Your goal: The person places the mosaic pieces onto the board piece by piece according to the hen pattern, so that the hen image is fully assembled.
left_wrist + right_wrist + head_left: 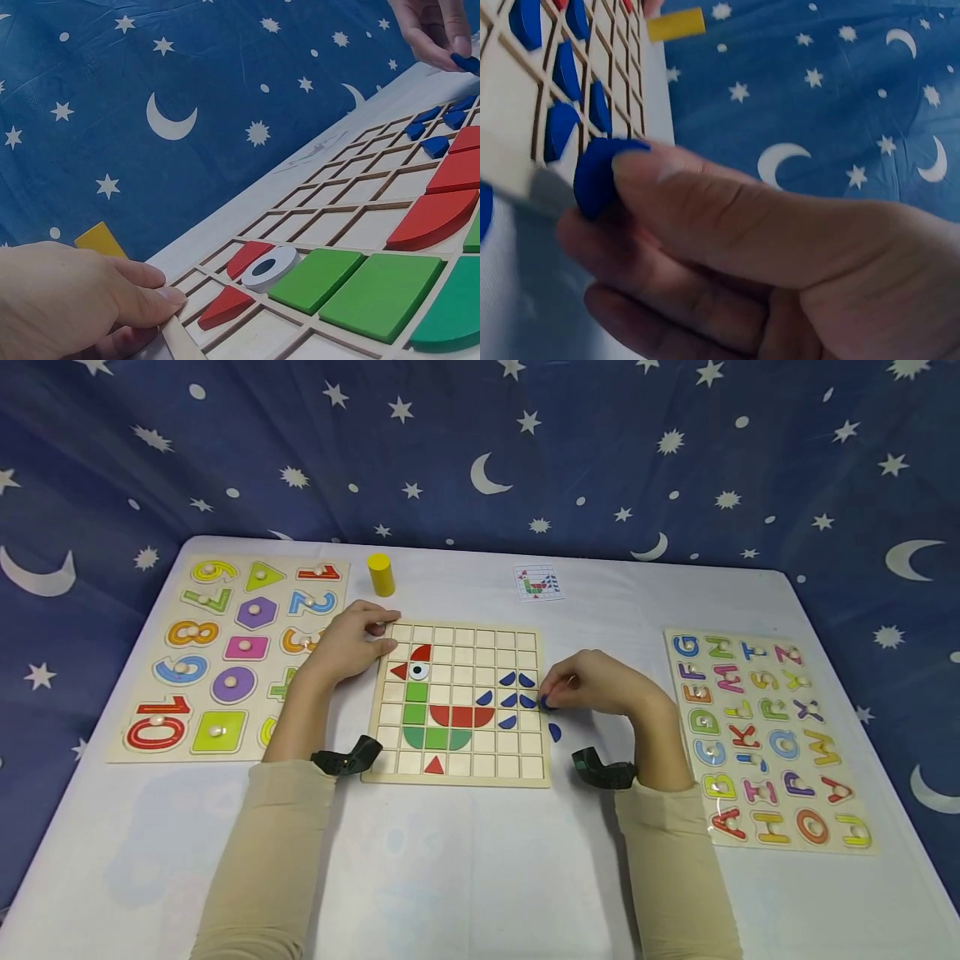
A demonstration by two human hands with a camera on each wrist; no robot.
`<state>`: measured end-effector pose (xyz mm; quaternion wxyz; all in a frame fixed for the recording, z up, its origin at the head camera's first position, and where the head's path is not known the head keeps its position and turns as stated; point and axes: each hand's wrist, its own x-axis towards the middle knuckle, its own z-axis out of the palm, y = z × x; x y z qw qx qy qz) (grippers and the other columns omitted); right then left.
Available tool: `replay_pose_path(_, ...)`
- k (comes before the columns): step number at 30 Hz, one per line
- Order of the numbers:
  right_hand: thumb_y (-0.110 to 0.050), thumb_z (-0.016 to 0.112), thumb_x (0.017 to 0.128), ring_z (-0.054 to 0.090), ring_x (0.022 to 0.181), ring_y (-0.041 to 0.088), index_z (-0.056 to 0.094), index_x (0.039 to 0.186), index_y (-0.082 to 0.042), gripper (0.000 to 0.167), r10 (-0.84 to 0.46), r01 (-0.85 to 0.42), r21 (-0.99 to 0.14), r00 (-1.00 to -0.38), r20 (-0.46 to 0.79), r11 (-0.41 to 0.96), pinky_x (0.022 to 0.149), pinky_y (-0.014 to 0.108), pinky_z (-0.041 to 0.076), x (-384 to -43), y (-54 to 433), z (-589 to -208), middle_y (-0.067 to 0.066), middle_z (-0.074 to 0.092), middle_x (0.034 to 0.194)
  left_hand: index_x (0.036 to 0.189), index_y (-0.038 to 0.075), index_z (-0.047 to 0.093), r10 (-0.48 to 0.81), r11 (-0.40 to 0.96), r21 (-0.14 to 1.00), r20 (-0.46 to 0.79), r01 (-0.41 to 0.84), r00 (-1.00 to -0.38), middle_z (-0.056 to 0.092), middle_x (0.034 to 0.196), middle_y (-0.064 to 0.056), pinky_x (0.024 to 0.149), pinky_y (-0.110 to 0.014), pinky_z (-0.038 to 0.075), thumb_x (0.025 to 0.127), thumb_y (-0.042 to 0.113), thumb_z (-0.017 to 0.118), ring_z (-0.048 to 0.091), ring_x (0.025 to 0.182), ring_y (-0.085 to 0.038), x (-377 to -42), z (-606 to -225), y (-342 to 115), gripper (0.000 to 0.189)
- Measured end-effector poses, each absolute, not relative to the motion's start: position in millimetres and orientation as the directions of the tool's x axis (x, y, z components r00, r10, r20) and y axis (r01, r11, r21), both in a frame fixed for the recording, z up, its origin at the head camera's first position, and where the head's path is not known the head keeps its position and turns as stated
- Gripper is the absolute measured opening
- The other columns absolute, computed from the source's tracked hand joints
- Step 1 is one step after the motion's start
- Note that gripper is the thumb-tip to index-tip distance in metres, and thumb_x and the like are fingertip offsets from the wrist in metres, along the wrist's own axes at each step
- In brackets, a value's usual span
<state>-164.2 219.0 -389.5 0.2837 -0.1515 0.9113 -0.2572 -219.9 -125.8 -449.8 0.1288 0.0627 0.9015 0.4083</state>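
Observation:
A wooden grid board (pixel 483 766) lies mid-table with coloured pieces set in a bird-like figure. My left hand (pixel 350 641) grips its upper left corner, thumb at the side edge; in the left wrist view, the thumb overlaps the frame beside a red triangle (pixel 225 307). Just off the board's right edge, my right hand (pixel 600 683) pinches a blue half-round piece (pixel 598 176) between thumb and fingers. Several similar blue pieces (pixel 507 722) sit in the squares nearby. Another loose blue half-round piece (pixel 555 732) rests on the table below the right hand.
To the left lies a number-and-shape puzzle board (pixel 247 706), partly behind my left forearm. A letter puzzle board (pixel 757 693) is at the right. Behind the grid stand a yellow cylinder (pixel 381 575) and a small picture card (pixel 538 583) showing a similar bird. A starry curtain (pixel 450 435) hangs behind.

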Motion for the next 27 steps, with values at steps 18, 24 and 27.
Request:
replay_pose_path(18, -0.011, 0.074, 0.081, 0.053, 0.064, 0.013, 0.069, 0.084, -0.013, 0.006, -0.443, -0.141, -0.534, -0.748, -0.494, 0.833, 0.061, 0.026, 0.045, -160, 191, -397, -0.001, 0.062, 0.071, 0.134, 0.013, 0.055, 0.218, 0.662, 0.75, -0.179, 0.011, -0.959, 0.047, 0.12, -0.005, 0.094, -0.038, 0.037, 0.091, 0.013, 0.063, 0.043, 0.105, -0.022, -220, -451, -126, 0.045)
replay_pose_path(24, -0.012, 0.074, 0.081, 0.053, 0.064, 0.013, 0.069, 0.083, -0.015, 0.007, -0.436, -0.148, -0.52, -0.754, -0.491, 0.841, 0.061, 0.026, 0.045, -160, 190, -398, -0.001, 0.062, 0.072, 0.134, 0.012, 0.055, 0.222, 0.666, 0.745, -0.174, 0.019, -0.96, 0.047, 0.12, -0.006, 0.094, -0.039, 0.036, 0.091, 0.012, 0.063, 0.043, 0.105, -0.023, -220, -449, -126, 0.045)
replay_pose_path(27, -0.013, 0.074, 0.081, 0.053, 0.064, 0.013, 0.069, 0.083, -0.016, 0.007, -0.432, -0.151, -0.511, -0.755, -0.493, 0.846, 0.061, 0.026, 0.045, -160, 190, -398, -0.001, 0.062, 0.072, 0.134, 0.012, 0.055, 0.226, 0.665, 0.746, -0.174, 0.021, -0.959, 0.047, 0.121, -0.007, 0.095, -0.039, 0.036, 0.091, 0.012, 0.063, 0.043, 0.106, -0.023, -220, -449, -126, 0.045)
